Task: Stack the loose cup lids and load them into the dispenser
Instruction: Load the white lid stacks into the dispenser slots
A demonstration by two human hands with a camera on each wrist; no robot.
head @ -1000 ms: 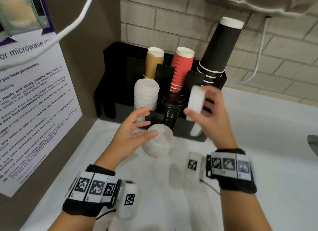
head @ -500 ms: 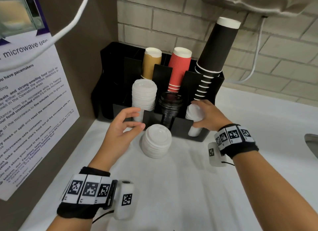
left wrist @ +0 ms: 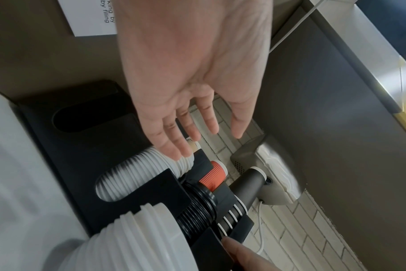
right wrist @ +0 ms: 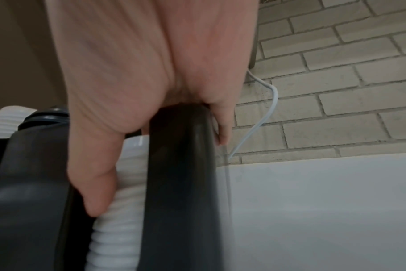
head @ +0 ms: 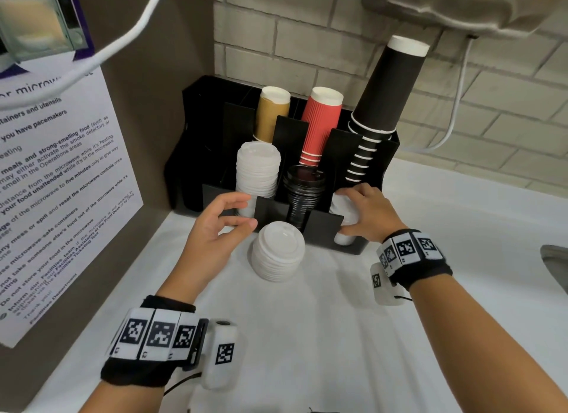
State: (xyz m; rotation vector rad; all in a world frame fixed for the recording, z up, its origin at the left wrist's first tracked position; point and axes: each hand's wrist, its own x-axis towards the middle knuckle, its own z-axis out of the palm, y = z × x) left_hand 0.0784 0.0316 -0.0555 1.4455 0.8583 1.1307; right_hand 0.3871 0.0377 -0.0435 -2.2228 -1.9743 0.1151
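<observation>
Right hand (head: 365, 212) grips ribbed white lid stack (head: 344, 219) in dispenser (head: 325, 228) slot; left hand (head: 215, 231) loosely spread, holding nothing.

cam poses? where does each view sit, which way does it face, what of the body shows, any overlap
Head: above, facing down and forward at the dispenser; both forearms, left hand, right hand.
Left wrist: under the wrist, along the open palm toward the dispenser.
Right wrist: along the thumb, against the white lids in the right slot.
Shared: dispenser, white lids, brick wall.
</observation>
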